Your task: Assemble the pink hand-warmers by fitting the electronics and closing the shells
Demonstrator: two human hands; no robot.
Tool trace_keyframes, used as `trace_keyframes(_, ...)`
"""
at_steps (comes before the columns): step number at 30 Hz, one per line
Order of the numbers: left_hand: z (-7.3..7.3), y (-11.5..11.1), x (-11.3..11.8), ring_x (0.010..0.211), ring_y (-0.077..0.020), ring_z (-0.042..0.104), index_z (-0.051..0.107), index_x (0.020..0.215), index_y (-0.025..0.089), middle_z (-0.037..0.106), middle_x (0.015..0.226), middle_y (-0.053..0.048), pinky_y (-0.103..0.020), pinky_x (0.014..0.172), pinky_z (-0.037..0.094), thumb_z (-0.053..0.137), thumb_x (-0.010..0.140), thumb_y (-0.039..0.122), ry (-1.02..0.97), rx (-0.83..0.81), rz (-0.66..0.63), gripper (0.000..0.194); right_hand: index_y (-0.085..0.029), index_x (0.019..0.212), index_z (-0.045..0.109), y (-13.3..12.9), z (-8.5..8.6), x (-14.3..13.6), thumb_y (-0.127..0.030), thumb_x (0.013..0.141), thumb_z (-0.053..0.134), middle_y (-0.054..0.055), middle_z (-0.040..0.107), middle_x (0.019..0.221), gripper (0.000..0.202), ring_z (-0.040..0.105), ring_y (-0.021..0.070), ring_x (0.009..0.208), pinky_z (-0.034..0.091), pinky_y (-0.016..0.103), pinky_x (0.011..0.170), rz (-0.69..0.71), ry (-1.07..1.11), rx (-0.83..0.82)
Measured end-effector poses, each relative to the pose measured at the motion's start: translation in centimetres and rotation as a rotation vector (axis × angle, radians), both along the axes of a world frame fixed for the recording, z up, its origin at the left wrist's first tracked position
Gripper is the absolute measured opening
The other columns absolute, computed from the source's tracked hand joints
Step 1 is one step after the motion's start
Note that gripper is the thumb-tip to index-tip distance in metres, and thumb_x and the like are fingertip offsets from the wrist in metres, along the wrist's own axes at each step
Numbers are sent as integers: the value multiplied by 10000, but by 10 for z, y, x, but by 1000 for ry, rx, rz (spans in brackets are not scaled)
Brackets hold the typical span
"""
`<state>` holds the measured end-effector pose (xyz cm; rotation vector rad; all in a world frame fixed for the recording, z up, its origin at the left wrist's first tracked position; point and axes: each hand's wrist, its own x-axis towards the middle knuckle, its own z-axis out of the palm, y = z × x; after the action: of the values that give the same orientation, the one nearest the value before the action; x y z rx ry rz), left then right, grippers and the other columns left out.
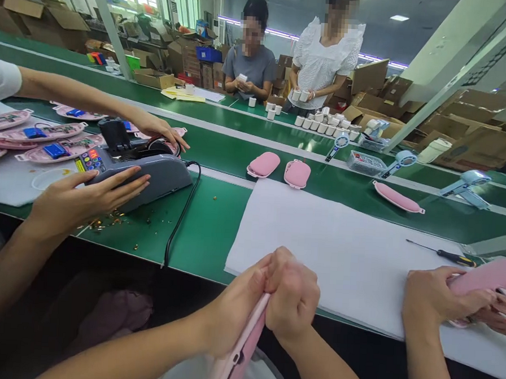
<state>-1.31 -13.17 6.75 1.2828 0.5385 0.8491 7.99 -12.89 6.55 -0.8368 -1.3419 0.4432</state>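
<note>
Close to my body, below the table's front edge, my left hand (236, 307) is closed on a pink case (244, 347) held on edge. My right hand (293, 296) is a fist against the case's upper end, touching my left hand's fingers; it is slightly blurred. A narrow gap shows between the case's light rim and its pink shell. Just beyond my hands lies a white sheet (318, 244) on the green table. Two pink cases (264, 164) (297, 174) rest past its far edge.
At left, a person's hands work around a grey machine (152, 178) with a black cable (181, 219), beside open pink shells (55, 147). Another person's hands hold a pink piece (490, 276) at right, near a screwdriver (455, 257). Two people stand across the table.
</note>
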Motion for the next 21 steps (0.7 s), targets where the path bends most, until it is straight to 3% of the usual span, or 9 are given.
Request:
trace_keyframes(4, -8, 13, -13, 1213, -257, 491, 427, 1325, 166, 524, 1315, -129, -418, 1045, 383, 303, 887, 631, 290, -118, 55, 651, -221, 402, 344, 23, -8, 5, -375, 916, 382, -42, 346, 362, 539, 355, 87, 343, 315, 237, 373, -89, 159, -308)
trace_keyframes(6, -6, 16, -26, 1172, -266, 536, 351, 1401, 226, 492, 1366, -107, -405, 988, 444, 529, 807, 569, 471, -40, 25, 709, -223, 393, 357, 37, -7, 15, -387, 891, 423, -45, 350, 355, 528, 375, 92, 350, 349, 240, 394, -222, 292, -347)
trace_keyframes(8, -2, 18, -38, 1106, -248, 585, 427, 1361, 277, 540, 1329, -59, -354, 937, 485, 679, 720, 401, 566, 136, 28, 700, -220, 396, 369, 51, -3, 27, -357, 876, 439, -45, 364, 365, 503, 401, 97, 377, 384, 244, 434, -366, 418, -350)
trace_keyframes(10, 1, 19, -45, 1052, -224, 617, 541, 1260, 278, 621, 1227, -31, -310, 901, 504, 681, 710, 279, 592, 268, 174, 568, -220, 397, 363, 63, 1, 40, -332, 874, 426, -41, 375, 377, 494, 420, 104, 402, 399, 250, 463, -474, 522, -375)
trace_keyframes(12, -2, 23, -46, 976, -211, 649, 608, 1164, 246, 678, 1121, -39, -285, 841, 529, 650, 736, 262, 584, 340, 379, 430, -225, 404, 346, 71, 1, 49, -331, 886, 387, -31, 391, 395, 495, 433, 115, 424, 402, 264, 478, -530, 547, -428)
trace_keyframes(15, -9, 31, -39, 854, -196, 676, 645, 1068, 217, 712, 1010, -49, -260, 738, 553, 657, 743, 323, 578, 393, 610, 342, -216, 471, 427, 69, -5, 51, -330, 891, 395, -2, 487, 482, 436, 492, 151, 516, 415, 297, 546, -603, 220, -415)
trace_keyframes(17, -11, 36, -34, 801, -179, 680, 653, 1024, 227, 721, 959, -28, -241, 698, 554, 685, 721, 329, 602, 430, 669, 321, -197, 602, 552, 62, -9, 45, -295, 893, 415, 32, 596, 624, 337, 562, 181, 662, 433, 324, 652, -570, -129, -223)
trace_keyframes(19, -6, 38, -28, 758, -159, 681, 646, 1022, 246, 725, 925, 0, -220, 657, 551, 684, 716, 280, 624, 455, 631, 309, -190, 710, 613, 54, -10, 37, -250, 909, 396, 46, 650, 728, 300, 587, 183, 752, 432, 329, 713, -380, -394, -16)
trace_keyframes(21, 1, 37, -24, 760, -147, 687, 625, 1066, 265, 726, 941, 18, -201, 634, 551, 650, 732, 217, 599, 454, 565, 338, -190, 685, 620, 50, -7, 29, -241, 936, 351, 33, 650, 685, 372, 586, 156, 678, 427, 300, 658, -158, -474, 16)
